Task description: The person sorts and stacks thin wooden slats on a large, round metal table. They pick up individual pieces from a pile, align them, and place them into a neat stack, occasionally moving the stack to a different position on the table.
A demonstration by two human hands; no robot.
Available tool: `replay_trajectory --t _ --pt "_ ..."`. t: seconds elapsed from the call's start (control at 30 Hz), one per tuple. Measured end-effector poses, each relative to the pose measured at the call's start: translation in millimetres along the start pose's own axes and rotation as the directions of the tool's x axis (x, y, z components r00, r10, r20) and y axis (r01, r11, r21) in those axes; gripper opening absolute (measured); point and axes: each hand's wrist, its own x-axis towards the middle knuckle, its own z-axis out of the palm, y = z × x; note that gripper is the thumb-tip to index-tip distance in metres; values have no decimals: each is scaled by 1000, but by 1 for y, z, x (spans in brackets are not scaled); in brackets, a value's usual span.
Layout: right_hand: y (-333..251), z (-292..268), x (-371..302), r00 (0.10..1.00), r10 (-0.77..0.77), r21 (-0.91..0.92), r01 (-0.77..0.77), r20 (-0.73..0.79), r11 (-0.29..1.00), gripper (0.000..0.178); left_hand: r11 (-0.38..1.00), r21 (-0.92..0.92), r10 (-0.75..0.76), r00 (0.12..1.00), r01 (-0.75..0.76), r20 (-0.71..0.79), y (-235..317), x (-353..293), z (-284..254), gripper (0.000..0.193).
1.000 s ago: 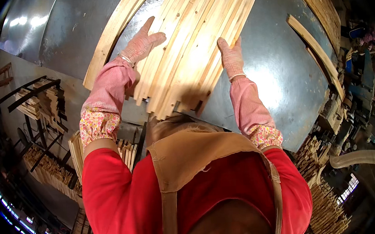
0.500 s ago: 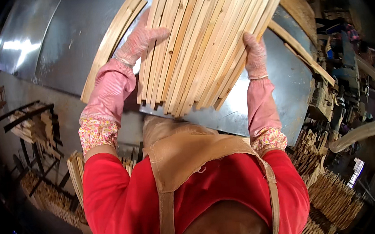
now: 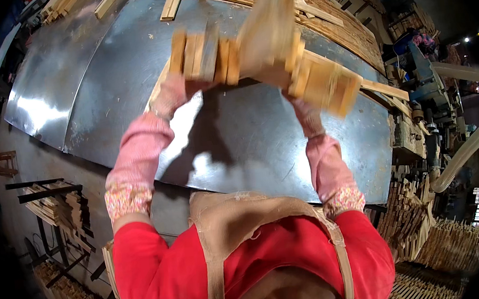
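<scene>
Change: up they come! Half a second ago the wooden strips (image 3: 266, 36) show their long flat faces; now they tip up, ends toward the wearer, some of them blurred.
Opened view: the grey metal surface (image 3: 261, 142) shows bare beneath them, a dark shadow (image 3: 209, 129) falling across it.
Pointing: the long axis now runs steeply toward the camera, strongly foreshortened; the middle strips lean up and away, the right-hand ones slant down to the right.
Bundle's place: held up over the surface, between the two hands, out in front of the apron (image 3: 245, 209).
Left grip: the gloved left hand (image 3: 171, 95) curls against the outer left strips and has hold of them.
Right grip: the right hand (image 3: 306, 116) sits under the right-hand strips, fingers hidden; how far they close, I can't tell.
</scene>
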Motion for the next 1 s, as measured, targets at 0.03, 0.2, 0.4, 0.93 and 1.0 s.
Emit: replay_trajectory --t 0.03,0.2,0.4,0.93,1.0 --pt "4 3 -19 999 40 54 -40 -10 998 52 997 22 -69 996 68 61 -16 -22 9 78" --pt "20 -8 -93 966 259 -57 -258 9 964 54 956 116 -291 923 270 251 -80 -97 44 69" --pt "41 18 -121 924 362 -412 -283 125 866 57 898 205 -420 896 388 144 -118 -107 24 59" --pt "119 41 51 946 -80 -853 317 313 415 41 896 311 -256 941 316 -220 -44 -152 123 39" --pt "135 68 116 877 -262 -788 478 403 388 39 850 507 -10 966 145 -260 -12 -140 167 62"
